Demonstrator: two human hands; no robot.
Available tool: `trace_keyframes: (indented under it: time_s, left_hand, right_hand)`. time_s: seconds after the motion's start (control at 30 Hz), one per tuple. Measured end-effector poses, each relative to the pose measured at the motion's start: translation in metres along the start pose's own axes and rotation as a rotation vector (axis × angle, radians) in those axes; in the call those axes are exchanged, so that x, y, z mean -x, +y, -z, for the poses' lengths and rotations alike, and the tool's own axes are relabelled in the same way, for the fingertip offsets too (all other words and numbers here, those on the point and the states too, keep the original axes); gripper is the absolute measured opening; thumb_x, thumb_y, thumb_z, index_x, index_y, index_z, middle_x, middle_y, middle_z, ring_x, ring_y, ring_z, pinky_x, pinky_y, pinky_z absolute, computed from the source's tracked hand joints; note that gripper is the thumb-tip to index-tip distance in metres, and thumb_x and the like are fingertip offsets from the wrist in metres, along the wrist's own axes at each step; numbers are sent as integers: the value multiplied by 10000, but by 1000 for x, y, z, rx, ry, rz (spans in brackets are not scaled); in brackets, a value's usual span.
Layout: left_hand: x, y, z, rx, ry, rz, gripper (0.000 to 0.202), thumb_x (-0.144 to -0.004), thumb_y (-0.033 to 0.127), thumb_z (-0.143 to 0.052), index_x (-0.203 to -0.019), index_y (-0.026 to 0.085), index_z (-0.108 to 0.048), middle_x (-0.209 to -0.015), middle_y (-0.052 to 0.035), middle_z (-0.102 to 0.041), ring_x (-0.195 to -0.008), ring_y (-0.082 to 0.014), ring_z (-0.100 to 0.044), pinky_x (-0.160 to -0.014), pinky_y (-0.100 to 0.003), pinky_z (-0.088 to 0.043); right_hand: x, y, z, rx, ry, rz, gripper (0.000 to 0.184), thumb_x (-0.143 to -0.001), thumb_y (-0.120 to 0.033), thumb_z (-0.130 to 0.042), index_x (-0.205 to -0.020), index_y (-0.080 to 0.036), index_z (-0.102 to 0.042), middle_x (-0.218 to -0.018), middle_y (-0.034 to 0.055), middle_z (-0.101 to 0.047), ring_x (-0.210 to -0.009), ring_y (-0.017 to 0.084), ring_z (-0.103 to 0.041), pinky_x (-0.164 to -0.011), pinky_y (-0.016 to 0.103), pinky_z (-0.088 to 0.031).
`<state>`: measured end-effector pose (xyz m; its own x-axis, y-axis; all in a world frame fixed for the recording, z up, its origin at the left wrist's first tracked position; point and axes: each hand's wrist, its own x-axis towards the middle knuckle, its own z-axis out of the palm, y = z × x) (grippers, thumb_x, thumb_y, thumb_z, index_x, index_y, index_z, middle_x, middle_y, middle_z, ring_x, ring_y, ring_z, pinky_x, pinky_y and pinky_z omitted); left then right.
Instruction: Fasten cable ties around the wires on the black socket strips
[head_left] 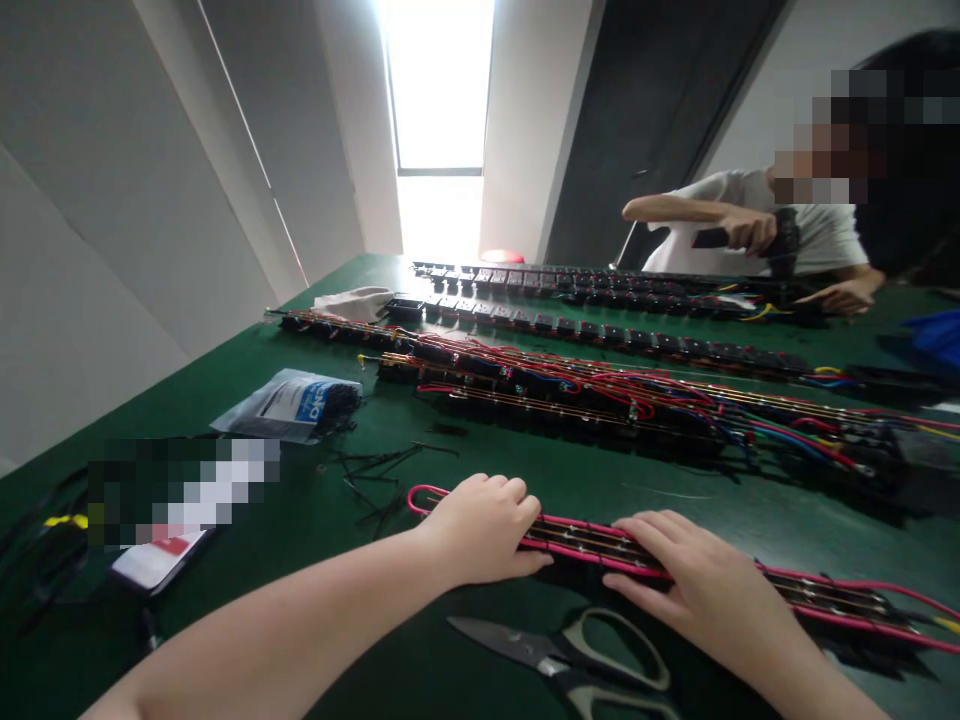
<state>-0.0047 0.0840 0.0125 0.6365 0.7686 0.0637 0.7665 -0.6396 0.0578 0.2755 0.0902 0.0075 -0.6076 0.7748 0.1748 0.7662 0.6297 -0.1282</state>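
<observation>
The red-wired strip (581, 541) is lying on the green table (375, 610), the left hand (489, 530) grasping it near one end and the right hand (697, 568) grasping it farther along, while scissors (551, 664) are resting on its near side and other strips (555, 385) are lying beyond.

Between the left hand (487, 530) and the right hand (694, 565), a short stretch of the wired strip (581, 540) lies open from above. Behind it, a bare band of table (570, 468) leaves room to pass, up to the long wire bundles (600, 390). Leftward, loose cable ties (367, 462) and a plastic bag (289, 408) obstruct; scissors (551, 663) crowd the near side, between the forearms.
</observation>
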Motion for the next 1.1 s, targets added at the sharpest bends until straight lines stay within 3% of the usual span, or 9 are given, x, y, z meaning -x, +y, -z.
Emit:
trace_keyframes:
  time_s: [0.3,0.6,0.9,1.1]
  left_hand:
    - [-3,-4,-4,-33,54,3,381,-958,544,-543,-984,173,-629,-964,-73,-682,-892,-245,-656,-772,-367,-504]
    - [-2,-4,-8,-80,101,33,369,-937,552,-567,-981,191,-629,-954,-68,-680,-893,-250,-645,-754,-376,-482]
    - [-3,-5,-9,-121,139,42,388,-968,561,-514,-1001,193,-631,-955,-70,-679,-881,-259,-633,-738,-393,-447]
    - [-4,-6,-13,-107,149,41,391,-967,559,-521,-980,185,-635,-938,-82,-680,-882,-255,-631,-745,-383,-432]
  right_hand:
    - [-6,-20,12,87,-52,-115,315,-899,-503,-646,-933,-190,-658,-954,117,-724,-868,289,-690,-725,401,-545]
    - [-1,-8,-4,107,20,-54,386,-878,-508,-690,-1113,-203,-661,-1006,100,-740,-915,279,-686,-775,399,-542]
    - [-2,-3,-9,130,34,-32,384,-882,-549,-680,-1060,-210,-661,-972,78,-743,-884,276,-684,-744,399,-535]
    - [0,-1,-10,154,64,-21,385,-912,-508,-654,-1119,-184,-662,-1019,107,-745,-905,291,-689,-763,422,-534]
